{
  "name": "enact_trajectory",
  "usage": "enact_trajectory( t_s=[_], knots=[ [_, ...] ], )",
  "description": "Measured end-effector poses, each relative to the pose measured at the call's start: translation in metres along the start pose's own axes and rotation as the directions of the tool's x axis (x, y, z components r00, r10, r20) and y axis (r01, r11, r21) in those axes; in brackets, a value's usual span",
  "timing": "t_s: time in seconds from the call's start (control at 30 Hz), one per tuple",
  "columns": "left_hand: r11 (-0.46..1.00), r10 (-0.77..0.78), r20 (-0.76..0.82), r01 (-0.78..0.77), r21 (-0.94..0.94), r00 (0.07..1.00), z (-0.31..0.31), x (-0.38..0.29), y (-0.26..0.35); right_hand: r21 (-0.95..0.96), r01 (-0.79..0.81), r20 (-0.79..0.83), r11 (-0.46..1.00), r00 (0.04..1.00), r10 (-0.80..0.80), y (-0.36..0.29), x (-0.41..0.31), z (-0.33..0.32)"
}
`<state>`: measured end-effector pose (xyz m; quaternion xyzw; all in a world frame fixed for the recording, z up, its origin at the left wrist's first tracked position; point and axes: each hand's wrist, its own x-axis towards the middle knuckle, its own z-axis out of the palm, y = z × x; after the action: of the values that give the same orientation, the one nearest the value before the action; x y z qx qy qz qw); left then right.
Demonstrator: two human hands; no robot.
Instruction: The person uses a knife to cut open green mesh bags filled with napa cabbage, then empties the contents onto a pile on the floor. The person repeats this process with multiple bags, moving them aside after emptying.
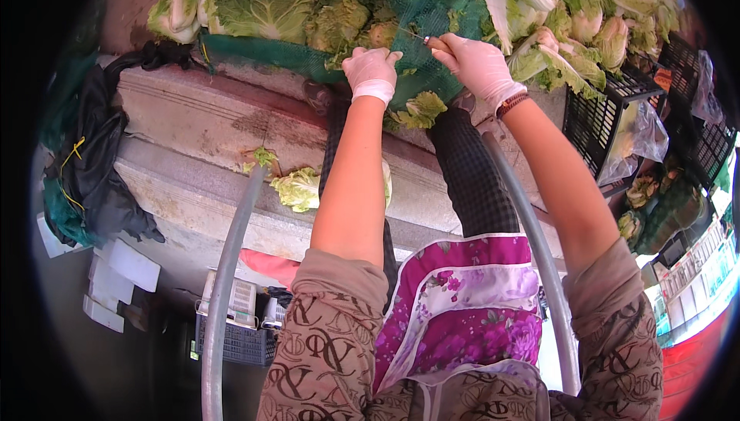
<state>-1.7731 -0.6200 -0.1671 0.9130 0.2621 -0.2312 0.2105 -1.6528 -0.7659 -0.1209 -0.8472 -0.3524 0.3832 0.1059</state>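
Observation:
My right hand (481, 67), in a thin translucent glove, grips the wooden handle of a knife (437, 44). Its thin blade points left toward a browned cabbage butt (383, 35). Just below that butt is my left hand (371, 71), gloved too, with bent fingers at the edge of a green mesh sack (430, 71). Whether those fingers pinch the mesh or a leaf is hidden. Napa cabbages (263, 8) lie on the mesh beyond both hands. A loose cabbage leaf (421, 110) rests on the sack's near side, between my legs.
More napa cabbages (584, 22) are heaped at the right, beside a black plastic crate (601, 115). Stone steps (196, 109) run below the sack. Metal rails rise on my left (231, 265) and right (535, 247). Black sheeting (95, 155) hangs at the far left.

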Motion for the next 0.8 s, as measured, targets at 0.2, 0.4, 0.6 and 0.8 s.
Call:
enact_trajectory(
  t_s=[0.2, 0.4, 0.6, 0.8],
  knots=[
    [1.0, 0.024, 0.056, -0.024, -0.003, 0.998, 0.008, -0.055, 0.005, -0.236, -0.267, 0.128, 0.934, 0.945, 0.302, 0.082, -0.086, -0.032],
    [0.999, -0.012, 0.021, 0.011, 0.041, 1.0, 0.025, -0.068, 0.005, 0.05, -0.098, -0.124, 0.994, 0.987, 0.104, 0.053, -0.093, -0.019],
    [0.996, 0.089, -0.093, -0.087, 0.025, 0.992, 0.026, -0.093, -0.003, -0.12, -0.126, 0.077, 0.985, 0.988, 0.136, 0.093, -0.08, 0.013],
    [0.997, 0.08, -0.116, -0.08, 0.005, 0.99, 0.037, -0.115, 0.001, -0.209, -0.371, 0.071, 0.905, 0.917, 0.393, 0.139, -0.154, -0.051]
  ],
)
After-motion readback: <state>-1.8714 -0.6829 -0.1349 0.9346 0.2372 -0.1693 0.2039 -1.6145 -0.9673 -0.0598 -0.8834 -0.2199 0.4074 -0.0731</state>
